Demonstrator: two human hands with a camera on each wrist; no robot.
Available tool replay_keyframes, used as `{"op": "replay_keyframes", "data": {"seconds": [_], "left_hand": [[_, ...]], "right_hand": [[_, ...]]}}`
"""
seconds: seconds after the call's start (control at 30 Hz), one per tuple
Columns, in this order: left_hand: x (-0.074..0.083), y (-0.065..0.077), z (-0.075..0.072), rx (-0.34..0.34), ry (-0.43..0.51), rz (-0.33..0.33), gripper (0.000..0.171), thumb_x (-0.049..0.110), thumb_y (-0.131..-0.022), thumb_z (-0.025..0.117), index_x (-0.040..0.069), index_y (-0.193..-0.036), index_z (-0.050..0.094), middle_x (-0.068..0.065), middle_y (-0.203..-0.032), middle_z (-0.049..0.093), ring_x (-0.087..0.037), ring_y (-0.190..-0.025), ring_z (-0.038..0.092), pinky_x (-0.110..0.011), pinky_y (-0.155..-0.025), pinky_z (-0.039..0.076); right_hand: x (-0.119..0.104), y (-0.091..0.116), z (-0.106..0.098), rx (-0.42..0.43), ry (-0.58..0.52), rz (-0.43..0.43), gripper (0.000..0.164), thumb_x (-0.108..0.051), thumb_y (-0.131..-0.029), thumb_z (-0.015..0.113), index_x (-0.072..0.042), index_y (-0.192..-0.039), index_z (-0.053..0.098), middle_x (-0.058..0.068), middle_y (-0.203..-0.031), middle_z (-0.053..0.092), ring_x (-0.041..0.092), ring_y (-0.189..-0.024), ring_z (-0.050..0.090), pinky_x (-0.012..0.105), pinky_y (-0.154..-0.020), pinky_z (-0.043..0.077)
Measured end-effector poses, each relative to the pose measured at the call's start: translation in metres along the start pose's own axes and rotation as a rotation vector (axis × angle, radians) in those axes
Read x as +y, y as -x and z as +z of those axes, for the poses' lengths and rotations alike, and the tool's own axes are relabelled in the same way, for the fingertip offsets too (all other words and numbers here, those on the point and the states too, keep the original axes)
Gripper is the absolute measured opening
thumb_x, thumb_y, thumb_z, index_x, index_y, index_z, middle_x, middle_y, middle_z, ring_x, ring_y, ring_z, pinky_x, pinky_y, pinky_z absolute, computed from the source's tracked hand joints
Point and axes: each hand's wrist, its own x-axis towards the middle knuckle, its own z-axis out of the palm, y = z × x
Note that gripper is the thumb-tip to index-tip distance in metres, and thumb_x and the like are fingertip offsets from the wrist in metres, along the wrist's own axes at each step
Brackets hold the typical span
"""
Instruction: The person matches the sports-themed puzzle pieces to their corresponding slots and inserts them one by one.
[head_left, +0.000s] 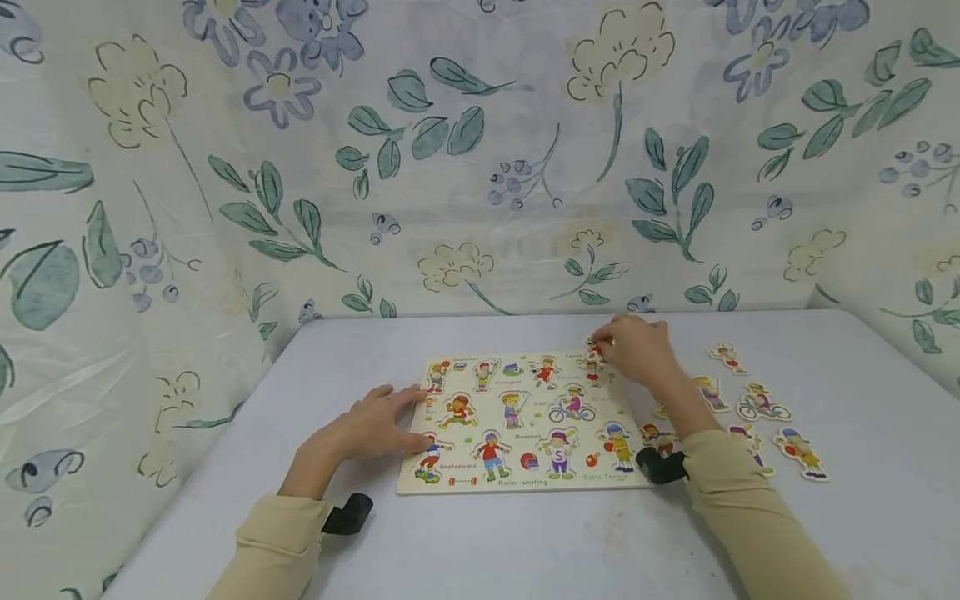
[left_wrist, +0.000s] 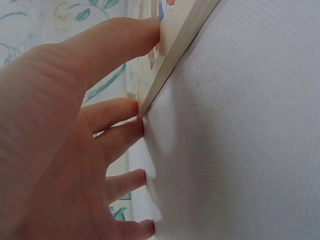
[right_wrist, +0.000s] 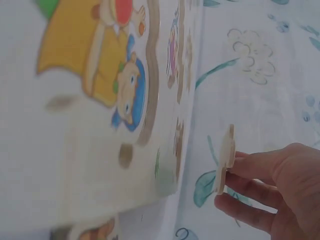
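Observation:
A wooden puzzle board (head_left: 542, 422) with printed sports figures and English words lies flat on the table. My left hand (head_left: 378, 423) rests at its left side, fingers spread; in the left wrist view the thumb (left_wrist: 125, 37) touches the board's edge and two fingertips meet its corner. Over the board's far right corner, my right hand (head_left: 639, 348) pinches a small wooden puzzle piece (right_wrist: 227, 155) between thumb and fingers. The right wrist view shows that piece edge-on, held above the board surface, so most of its picture is hidden there.
Several loose puzzle pieces lie right of the board, including a cyclist piece (head_left: 762, 403) and a blue-capped figure piece (head_left: 801, 454). Some are partly hidden by the right forearm. A floral cloth (head_left: 525, 250) hangs behind the white table (head_left: 480, 550).

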Motion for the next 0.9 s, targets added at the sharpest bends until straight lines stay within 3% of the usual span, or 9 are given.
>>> {"op": "replay_keyframes", "data": {"seconds": [0.6, 0.9], "left_hand": [[0.002, 0.002, -0.001, -0.010, 0.005, -0.008, 0.087, 0.051, -0.080, 0.076, 0.017, -0.152, 0.041, -0.030, -0.155, 0.028, -0.057, -0.139, 0.027, -0.075, -0.100, 0.033], [-0.001, 0.001, 0.001, -0.009, 0.011, -0.026, 0.085, 0.051, -0.081, 0.075, 0.019, -0.152, 0.041, -0.028, -0.156, 0.027, -0.056, -0.140, 0.027, -0.075, -0.101, 0.032]], "right_hand": [[-0.015, -0.005, 0.008, -0.026, -0.040, -0.024, 0.022, -0.017, -0.098, 0.061, -0.011, -0.113, 0.075, 0.008, -0.104, 0.069, 0.031, -0.101, 0.063, 0.065, -0.094, 0.038], [-0.036, -0.010, 0.014, -0.060, -0.043, -0.064, 0.022, -0.018, -0.099, 0.060, -0.014, -0.113, 0.076, 0.005, -0.103, 0.069, 0.027, -0.096, 0.063, 0.064, -0.093, 0.040]]}}
